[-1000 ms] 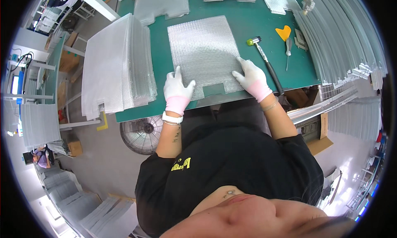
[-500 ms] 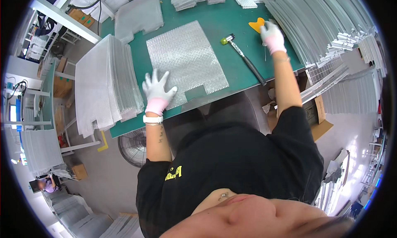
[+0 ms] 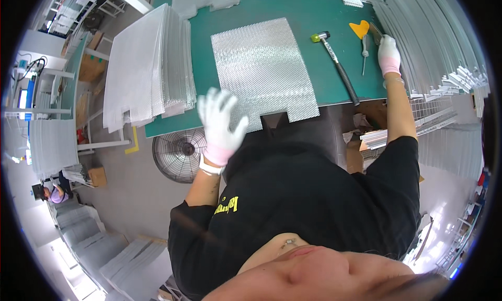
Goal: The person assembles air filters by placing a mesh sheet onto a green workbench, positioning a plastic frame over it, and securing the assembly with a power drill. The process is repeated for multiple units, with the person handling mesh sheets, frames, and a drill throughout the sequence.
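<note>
Reaching toward the stacked metal strips (image 3: pixel 418 34), the right hand (image 3: pixel 389 54) is curling its fingers; the left hand (image 3: pixel 219 124), fingers spread, is hovering over the foil sheet (image 3: pixel 261 71), likely needing alignment next.

One foil sheet (image 3: pixel 264 71), one mallet (image 3: pixel 337 66), one yellow scraper (image 3: pixel 359 29), one fan (image 3: pixel 179 153).

Even, bright overhead lighting is seen across the green table (image 3: pixel 308 8), with only soft shadows cast beneath its near edge. Specular glare is returned by the embossed silver sheet (image 3: pixel 261 71). The left hand (image 3: pixel 219 126) is motion-blurred. Straight edges are bent toward the black circular rim.
</note>
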A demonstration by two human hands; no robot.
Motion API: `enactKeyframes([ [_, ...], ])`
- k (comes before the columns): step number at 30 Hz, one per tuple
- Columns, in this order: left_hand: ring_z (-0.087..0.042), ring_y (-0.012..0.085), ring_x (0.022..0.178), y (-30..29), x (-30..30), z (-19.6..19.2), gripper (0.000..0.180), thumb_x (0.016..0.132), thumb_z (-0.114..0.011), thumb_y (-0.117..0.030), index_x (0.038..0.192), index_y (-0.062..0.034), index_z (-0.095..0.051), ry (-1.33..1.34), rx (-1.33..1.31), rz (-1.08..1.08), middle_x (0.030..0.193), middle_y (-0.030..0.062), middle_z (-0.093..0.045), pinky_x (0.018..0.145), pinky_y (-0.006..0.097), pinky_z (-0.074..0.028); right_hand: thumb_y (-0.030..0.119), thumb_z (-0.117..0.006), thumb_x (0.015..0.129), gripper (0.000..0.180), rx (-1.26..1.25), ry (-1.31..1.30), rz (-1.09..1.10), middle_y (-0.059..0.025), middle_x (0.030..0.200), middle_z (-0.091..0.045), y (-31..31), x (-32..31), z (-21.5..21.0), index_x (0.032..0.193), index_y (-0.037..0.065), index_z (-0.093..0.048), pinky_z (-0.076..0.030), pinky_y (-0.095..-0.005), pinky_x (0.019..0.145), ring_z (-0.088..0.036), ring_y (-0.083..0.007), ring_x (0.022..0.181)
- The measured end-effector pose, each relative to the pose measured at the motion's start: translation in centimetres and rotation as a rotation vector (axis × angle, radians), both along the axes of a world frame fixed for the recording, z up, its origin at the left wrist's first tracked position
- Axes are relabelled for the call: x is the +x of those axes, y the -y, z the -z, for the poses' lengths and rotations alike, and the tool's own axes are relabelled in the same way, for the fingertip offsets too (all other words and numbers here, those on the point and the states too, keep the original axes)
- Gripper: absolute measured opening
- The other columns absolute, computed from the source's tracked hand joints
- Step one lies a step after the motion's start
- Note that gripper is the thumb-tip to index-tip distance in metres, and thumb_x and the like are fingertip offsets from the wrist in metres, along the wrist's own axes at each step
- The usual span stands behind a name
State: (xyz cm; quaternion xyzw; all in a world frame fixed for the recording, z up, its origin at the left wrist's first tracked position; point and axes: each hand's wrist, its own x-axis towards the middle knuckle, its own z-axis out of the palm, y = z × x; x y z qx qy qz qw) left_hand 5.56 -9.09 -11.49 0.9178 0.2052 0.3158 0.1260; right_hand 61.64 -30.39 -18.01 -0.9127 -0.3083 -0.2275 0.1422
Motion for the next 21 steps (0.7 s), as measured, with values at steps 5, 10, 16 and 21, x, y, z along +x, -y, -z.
enactKeyframes([
  [5, -0.068, 0.0197, 0.089, 4.6, -3.0, 2.4, 0.02, 0.095, -0.06, -0.014, 0.086, -0.0008, -0.071, -0.165, -1.271, 0.623, 0.094, 0.0091, -0.072, 0.085, 0.033, -0.053, 0.021, -0.046, 0.105, 0.028, 0.614, -0.44, -0.078, -0.0169, 0.087, -0.069, -2.7, -12.2, -6.5, 0.12, 0.001, -0.058, -0.054, -0.0376, 0.069, -0.069, -0.0248, 0.073],
  [10, -0.062, 0.0221, 0.105, 6.9, -1.9, 10.3, 0.042, 0.101, -0.063, -0.032, 0.124, 0.003, -0.058, 0.398, -2.115, 0.077, 0.118, 0.0121, -0.062, 0.092, 0.037, -0.053, 0.008, -0.054, 0.099, 0.033, 0.682, -1.282, -0.44, -0.0032, 0.092, -0.059, -2.5, -32.7, -8.3, 0.131, 0.006, -0.049, -0.046, -0.0231, 0.056, -0.052, -0.0069, 0.061],
  [16, -0.068, 0.0246, 0.093, 6.8, -0.2, 9.5, 0.036, 0.098, -0.067, -0.026, 0.114, 0.0063, -0.064, 0.485, -1.954, -0.172, 0.105, 0.0161, -0.068, 0.086, 0.038, -0.056, 0.02, -0.066, 0.097, 0.042, 0.323, -1.855, -0.453, 0.0012, 0.092, -0.059, -0.1, -40.1, 3.0, 0.132, 0.001, -0.054, -0.044, -0.0197, 0.067, -0.049, -0.0023, 0.074],
  [21, -0.067, 0.027, 0.1, 7.3, 0.1, 9.5, 0.032, 0.1, -0.064, -0.025, 0.111, 0.0059, -0.065, 0.552, -1.899, -0.134, 0.105, 0.0156, -0.069, 0.091, 0.043, -0.053, 0.026, -0.06, 0.103, 0.03, 0.934, -2.153, -0.3, 0.0028, 0.083, -0.052, -0.3, -41.6, 5.8, 0.123, 0.004, -0.056, -0.038, -0.0216, 0.059, -0.04, -0.0047, 0.064],
])
